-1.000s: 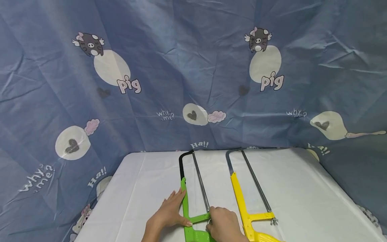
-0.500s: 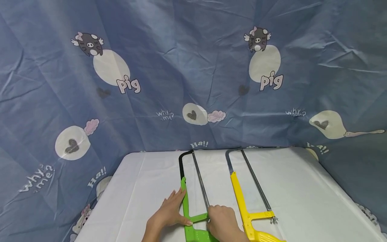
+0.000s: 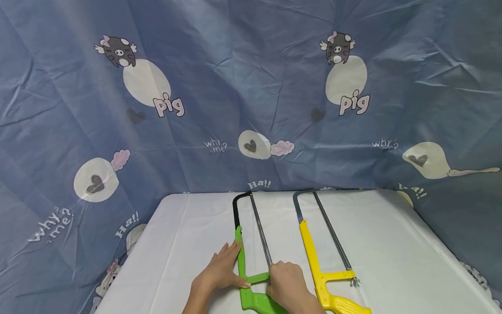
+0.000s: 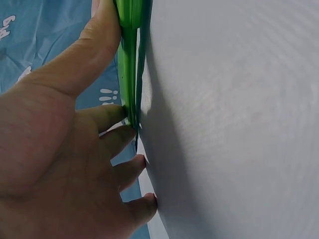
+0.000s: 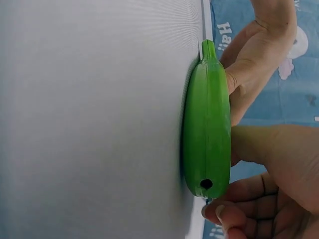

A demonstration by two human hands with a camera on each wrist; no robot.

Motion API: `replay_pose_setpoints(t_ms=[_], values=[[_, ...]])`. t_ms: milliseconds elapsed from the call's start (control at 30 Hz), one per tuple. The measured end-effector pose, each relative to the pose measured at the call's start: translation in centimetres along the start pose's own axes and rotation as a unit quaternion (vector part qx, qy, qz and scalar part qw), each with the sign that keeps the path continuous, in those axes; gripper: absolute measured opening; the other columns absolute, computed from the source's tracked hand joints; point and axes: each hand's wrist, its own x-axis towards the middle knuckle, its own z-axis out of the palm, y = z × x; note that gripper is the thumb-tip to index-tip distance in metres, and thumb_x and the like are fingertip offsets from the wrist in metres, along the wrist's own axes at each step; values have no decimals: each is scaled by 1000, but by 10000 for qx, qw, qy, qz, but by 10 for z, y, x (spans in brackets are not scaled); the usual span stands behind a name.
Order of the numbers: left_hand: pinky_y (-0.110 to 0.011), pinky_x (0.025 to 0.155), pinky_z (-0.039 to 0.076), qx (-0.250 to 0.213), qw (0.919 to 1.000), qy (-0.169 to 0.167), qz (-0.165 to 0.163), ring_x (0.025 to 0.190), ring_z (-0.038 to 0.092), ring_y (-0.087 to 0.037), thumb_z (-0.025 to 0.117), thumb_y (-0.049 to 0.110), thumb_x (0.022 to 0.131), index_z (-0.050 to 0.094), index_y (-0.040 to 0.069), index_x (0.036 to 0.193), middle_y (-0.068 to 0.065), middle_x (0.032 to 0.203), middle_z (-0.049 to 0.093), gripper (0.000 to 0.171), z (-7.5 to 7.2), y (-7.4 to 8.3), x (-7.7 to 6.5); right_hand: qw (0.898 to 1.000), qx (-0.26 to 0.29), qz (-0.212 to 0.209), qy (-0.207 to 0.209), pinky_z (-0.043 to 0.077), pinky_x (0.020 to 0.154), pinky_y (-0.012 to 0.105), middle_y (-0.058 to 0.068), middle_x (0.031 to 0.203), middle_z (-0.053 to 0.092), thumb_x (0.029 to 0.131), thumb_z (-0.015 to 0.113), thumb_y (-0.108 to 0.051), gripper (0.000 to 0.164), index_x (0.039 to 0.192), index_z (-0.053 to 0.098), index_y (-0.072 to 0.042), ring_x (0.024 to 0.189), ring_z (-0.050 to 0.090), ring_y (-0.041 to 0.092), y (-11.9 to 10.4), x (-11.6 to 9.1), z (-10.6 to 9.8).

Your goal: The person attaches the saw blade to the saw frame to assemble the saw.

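A green hacksaw (image 3: 242, 261) lies on the white tabletop, its black front bow pointing away from me. My left hand (image 3: 221, 270) rests on its frame, fingers spread and thumb pressing near the green crosspiece. In the left wrist view, these fingertips touch the frame's edge (image 4: 128, 74). At the near end of the blade (image 3: 260, 231), my right hand (image 3: 289, 283) has curled fingers around the tensioning wing nut, which they mostly cover. The right wrist view shows the rounded green handle (image 5: 207, 124) and a bit of metal (image 5: 208, 201) between the fingertips.
A yellow hacksaw (image 3: 310, 248) lies parallel on the right, with its wing nut (image 3: 354, 281) showing and its handle close to my right wrist. Behind the white table (image 3: 188, 235) hangs a blue cloth (image 3: 219, 96) printed with pigs and words.
The right hand's fist has turned slightly at the wing nut and covers more of it. The left hand keeps its place on the frame. The head view has shifted a little.
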Motion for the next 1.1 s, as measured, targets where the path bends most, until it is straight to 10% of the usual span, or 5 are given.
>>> replay_pose_setpoints(t_ms=[500,667,933,1100], values=[[-72,116,16,-54,10000,3,0,150,19,-49,91,48,58,33,4,154,-19,163,27,121,0,-2,-1,9867,1396,658,-519,31,37,22,-11,43,38,64,69,-14,24,49,50,-18,40,33,7,5,-1,0],[-72,116,16,-56,10000,10,22,150,20,-49,92,47,57,34,4,154,-20,162,28,121,0,-3,-1,9651,2185,1177,-839,30,37,23,-12,41,33,63,66,-16,24,49,47,-18,38,30,7,11,-1,3],[-72,116,15,-45,10000,-17,-14,150,19,-48,92,47,58,34,4,154,-19,162,28,120,1,-4,-1,9032,3622,1796,-1441,33,37,19,-8,42,51,66,64,-15,25,51,46,-19,35,44,5,24,2,6],[-72,116,16,-30,10000,-4,3,150,19,-49,92,47,58,35,3,153,-20,162,28,120,1,-3,0,8862,3874,1959,-1616,39,39,21,-4,45,56,69,65,-14,24,53,47,-18,39,51,9,26,2,5]])
